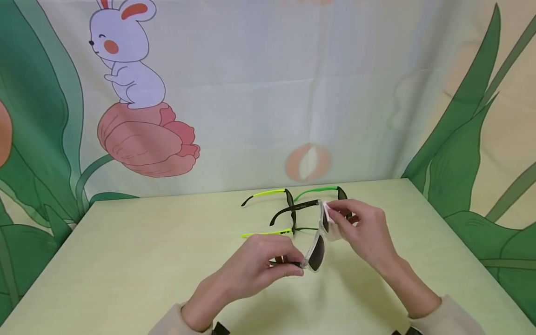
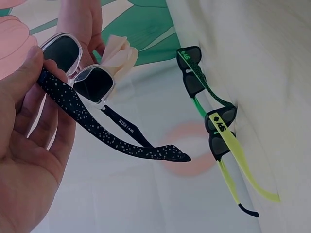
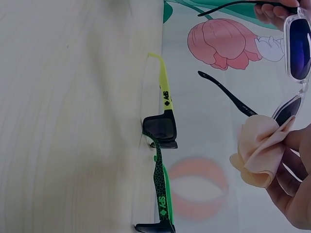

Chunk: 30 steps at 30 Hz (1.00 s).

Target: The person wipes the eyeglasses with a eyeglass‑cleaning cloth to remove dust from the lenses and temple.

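Observation:
A pair of sunglasses [image 1: 317, 254] with a clear frame, dark lenses and black temples is held up over the table, its temples unfolded. My left hand [image 1: 263, 264] pinches it by the near temple, close to the hinge; in the left wrist view that temple [image 2: 99, 127] shows white speckles. With the thumb and fingers, my right hand [image 1: 370, 231] pinches a pale peach cloth [image 3: 260, 151] against the lens at the other end. The cloth hangs in folds and covers part of that lens.
Behind the held pair, yellow-and-black sunglasses [image 1: 290, 199] stand unfolded on the pale table [image 1: 125, 260]. Beside them are green-and-black sunglasses [image 1: 342, 193], partly hidden by my right hand. A printed curtain [image 1: 243, 93] with a rabbit and plants hangs along the table's back edge.

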{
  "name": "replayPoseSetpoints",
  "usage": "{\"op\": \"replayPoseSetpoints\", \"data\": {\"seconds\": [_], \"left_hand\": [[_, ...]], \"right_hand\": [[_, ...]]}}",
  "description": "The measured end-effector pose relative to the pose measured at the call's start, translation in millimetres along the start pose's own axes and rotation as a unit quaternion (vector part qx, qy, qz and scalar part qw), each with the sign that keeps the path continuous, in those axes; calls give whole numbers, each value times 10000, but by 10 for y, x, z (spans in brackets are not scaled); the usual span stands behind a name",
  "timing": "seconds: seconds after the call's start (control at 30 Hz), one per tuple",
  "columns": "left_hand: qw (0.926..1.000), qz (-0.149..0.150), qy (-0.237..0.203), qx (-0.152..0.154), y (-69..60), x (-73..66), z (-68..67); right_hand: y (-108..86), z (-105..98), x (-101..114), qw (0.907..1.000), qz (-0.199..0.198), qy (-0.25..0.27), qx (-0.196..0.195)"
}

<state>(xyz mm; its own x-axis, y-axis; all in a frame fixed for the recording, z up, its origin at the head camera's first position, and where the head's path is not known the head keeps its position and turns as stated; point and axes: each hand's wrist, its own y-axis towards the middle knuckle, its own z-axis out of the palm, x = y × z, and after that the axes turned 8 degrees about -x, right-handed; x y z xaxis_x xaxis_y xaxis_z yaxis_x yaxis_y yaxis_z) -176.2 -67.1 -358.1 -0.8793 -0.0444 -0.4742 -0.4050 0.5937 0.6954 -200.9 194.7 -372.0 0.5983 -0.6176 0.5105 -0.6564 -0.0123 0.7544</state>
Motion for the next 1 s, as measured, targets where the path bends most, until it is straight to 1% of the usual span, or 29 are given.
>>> {"op": "replayPoseSetpoints", "data": {"seconds": [0.1,0.17,0.47,0.7,0.87,1.0], "left_hand": [[9997,232,62,29,1,2,-1],[9996,279,88,35,3,-2,-3],[9995,248,179,-32,8,13,-13],[9996,102,259,-68,2,30,-18],[9993,287,228,-73,0,31,-12],[9991,393,169,-44,5,13,-13]], "right_hand": [[2,-3,-15,10000,54,-44,21],[0,-4,-19,9999,92,-31,40],[-31,-5,34,9988,134,409,213],[-55,-15,112,9980,-128,557,275],[-43,-12,98,9985,-257,461,175],[-13,-4,64,9992,-215,326,95]]}}
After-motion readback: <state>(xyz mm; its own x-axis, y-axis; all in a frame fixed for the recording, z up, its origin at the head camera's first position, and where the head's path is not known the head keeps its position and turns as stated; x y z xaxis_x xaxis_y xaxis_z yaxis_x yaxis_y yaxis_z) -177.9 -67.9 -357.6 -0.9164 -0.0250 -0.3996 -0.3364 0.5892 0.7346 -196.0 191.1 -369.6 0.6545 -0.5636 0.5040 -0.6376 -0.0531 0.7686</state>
